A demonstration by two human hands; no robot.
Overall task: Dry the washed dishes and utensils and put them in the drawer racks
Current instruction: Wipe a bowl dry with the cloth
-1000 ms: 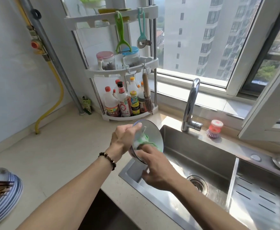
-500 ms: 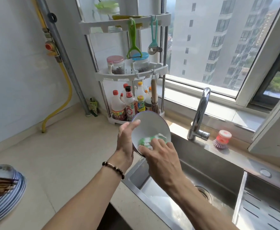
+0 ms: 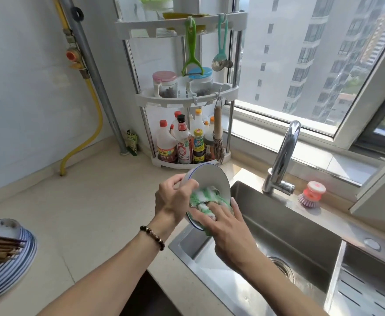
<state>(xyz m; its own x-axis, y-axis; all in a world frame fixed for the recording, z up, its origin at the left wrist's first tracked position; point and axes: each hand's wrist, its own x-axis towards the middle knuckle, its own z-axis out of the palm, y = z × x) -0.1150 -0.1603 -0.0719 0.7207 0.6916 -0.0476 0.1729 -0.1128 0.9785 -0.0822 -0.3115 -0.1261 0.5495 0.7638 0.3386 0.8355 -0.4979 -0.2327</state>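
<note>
White blue-rimmed bowl (image 3: 212,179) tilted above the sink's (image 3: 301,226) left edge, left hand (image 3: 172,201) gripping its rim; right hand (image 3: 227,226), fingers flat, pressing a green-and-white cloth (image 3: 204,198) inside; beyond the grip, chrome faucet (image 3: 282,156); far left, stacked plates (image 3: 6,265) under chopsticks (image 3: 0,245)

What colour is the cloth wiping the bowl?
Green and white striped cloth, pressed inside the bowl by the right hand; head view.

Glossy white bowl (image 3: 212,176), soft green-and-white cloth (image 3: 206,198), brushed steel sink (image 3: 301,226), polished chrome tap (image 3: 286,151), matt speckled stone worktop (image 3: 91,201), wooden chopsticks (image 3: 0,246), white plastic rack (image 3: 182,101)
</note>
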